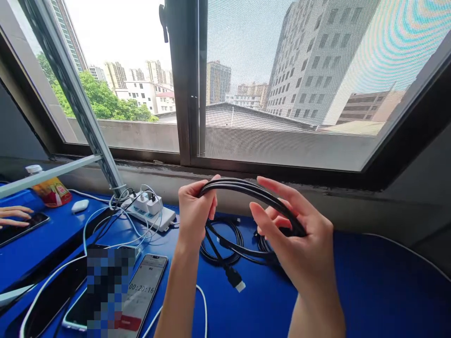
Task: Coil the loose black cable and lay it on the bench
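I hold a coiled black cable [246,190] up in front of the window with both hands. My left hand [195,209] is closed around the left side of the loop. My right hand [298,239] grips the right side, thumb and fingers wrapped round the strands. The cable's plug [235,278] dangles below, over the blue table [369,291]. A second black coil [221,241] lies on the table just behind my hands.
A white power strip [150,211] with chargers and white wires sits at left. Phones [143,293] lie near the front left edge, one showing a timer. Another person's hand [14,216] rests on a phone at far left, beside a white mouse [80,205] and a bottle [49,188].
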A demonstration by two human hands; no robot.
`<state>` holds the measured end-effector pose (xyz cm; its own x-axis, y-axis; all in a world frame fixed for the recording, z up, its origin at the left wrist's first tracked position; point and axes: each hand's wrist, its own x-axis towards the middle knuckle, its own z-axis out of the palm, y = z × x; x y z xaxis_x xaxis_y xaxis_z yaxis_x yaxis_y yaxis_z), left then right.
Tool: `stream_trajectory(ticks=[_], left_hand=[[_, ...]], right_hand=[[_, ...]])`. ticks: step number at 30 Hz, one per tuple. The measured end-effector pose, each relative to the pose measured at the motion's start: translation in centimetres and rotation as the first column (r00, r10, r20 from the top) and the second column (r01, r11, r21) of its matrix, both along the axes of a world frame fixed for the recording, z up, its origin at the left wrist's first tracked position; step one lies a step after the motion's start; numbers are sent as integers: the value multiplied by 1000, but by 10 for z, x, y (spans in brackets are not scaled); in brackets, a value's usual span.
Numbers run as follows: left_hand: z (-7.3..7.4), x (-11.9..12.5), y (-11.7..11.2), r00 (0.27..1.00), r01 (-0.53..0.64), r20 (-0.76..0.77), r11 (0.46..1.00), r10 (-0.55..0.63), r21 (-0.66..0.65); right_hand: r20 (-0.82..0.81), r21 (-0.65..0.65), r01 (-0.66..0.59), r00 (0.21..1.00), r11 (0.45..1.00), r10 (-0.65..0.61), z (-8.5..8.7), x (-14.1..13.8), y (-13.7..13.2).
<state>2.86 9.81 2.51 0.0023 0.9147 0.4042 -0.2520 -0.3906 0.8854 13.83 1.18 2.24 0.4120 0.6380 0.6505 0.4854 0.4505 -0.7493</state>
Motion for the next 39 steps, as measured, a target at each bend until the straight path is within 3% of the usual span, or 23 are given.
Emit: stream_trajectory(ticks=[3, 6, 10, 14, 18, 20, 22, 25, 28, 30, 32, 35, 39], left_hand=[[-1, 5, 1, 999, 38, 26, 999, -37, -37], [-7, 12, 8, 993, 96, -54, 985, -104, -144], [-19, 23, 18, 919, 173, -287, 930, -271, -325], [-25, 31, 13, 724, 392, -372, 791, -580, -471], [-24, 33, 2, 430, 665, -344, 551, -835, -505], [-26, 34, 1, 379, 729, -309, 487, -872, -480], [-31, 36, 3, 401, 774, -243, 468, -883, -426], [-39, 42, 8, 490, 815, -132, 507, -861, -280], [-39, 48, 6, 649, 754, 10, 642, -760, -139], [-34, 49, 2, 703, 709, 162, 699, -692, -90], [-28, 47, 0, 707, 686, 288, 726, -646, -57], [-22, 41, 1, 765, 609, 292, 792, -575, -35], [-19, 30, 10, 854, 503, 173, 863, -490, -38]], right_hand=[[-209, 13, -92, 974, 996, 93, 0, -7, -3], [-287, 62, -99, 951, 993, 113, 0, -4, -4], [-358, 235, 49, 933, 971, 39, 1, 2, -3], [-417, 417, 210, 909, 884, -19, 4, -4, -3], [-353, 483, 239, 933, 842, -62, 3, -11, -4], [-301, 509, 197, 953, 838, -42, 1, -10, -4], [-248, 547, 124, 969, 828, 19, -1, -8, -4], [-206, 607, 9, 967, 795, 147, -1, -4, -1], [-342, 626, 43, 912, 779, 225, 2, 0, 4], [-483, 556, 91, 844, 826, 232, 4, 5, 9], [-576, 441, 71, 787, 895, 221, 4, 11, 14], [-575, 297, 45, 806, 954, 141, 2, 19, 19], [-378, 169, 239, 912, 956, -161, -6, 23, 20]])
